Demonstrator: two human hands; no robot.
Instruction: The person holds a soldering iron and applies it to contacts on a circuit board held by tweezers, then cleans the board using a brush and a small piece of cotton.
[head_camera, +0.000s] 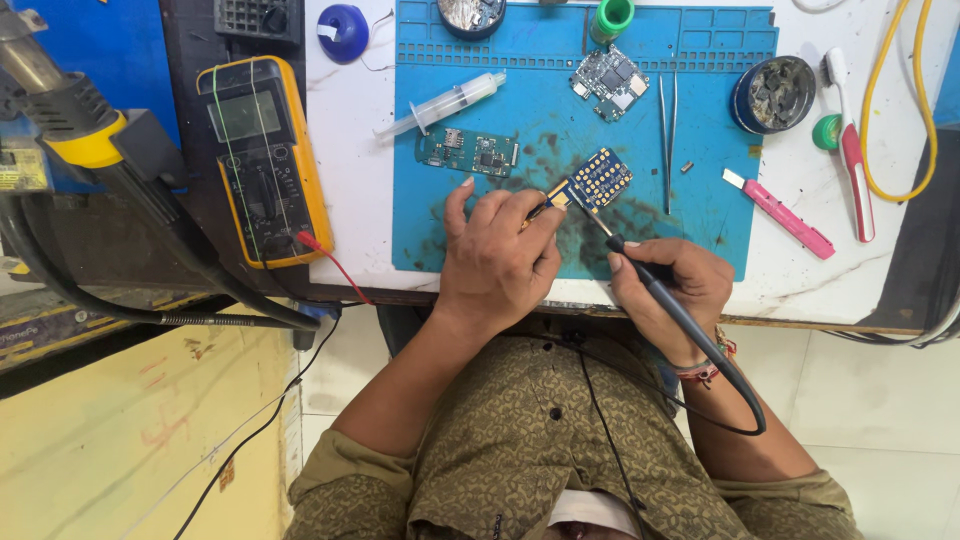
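- Left hand (497, 262) pinches the small blue circuit board (597, 181) by its edge, on the blue work mat (700, 130).
- Right hand (672, 285) wraps a black soldering iron (660, 290), tip at the board's lower edge.

Head-worn, looking steeply down from close above onto blue work mat (650, 200) at white bench's (350, 200) near edge.

The person wears an olive-brown shirt (520, 440) with a fine curling pattern and short sleeves. Red and orange thread bands (705, 368), right of frame centre, circle one wrist.
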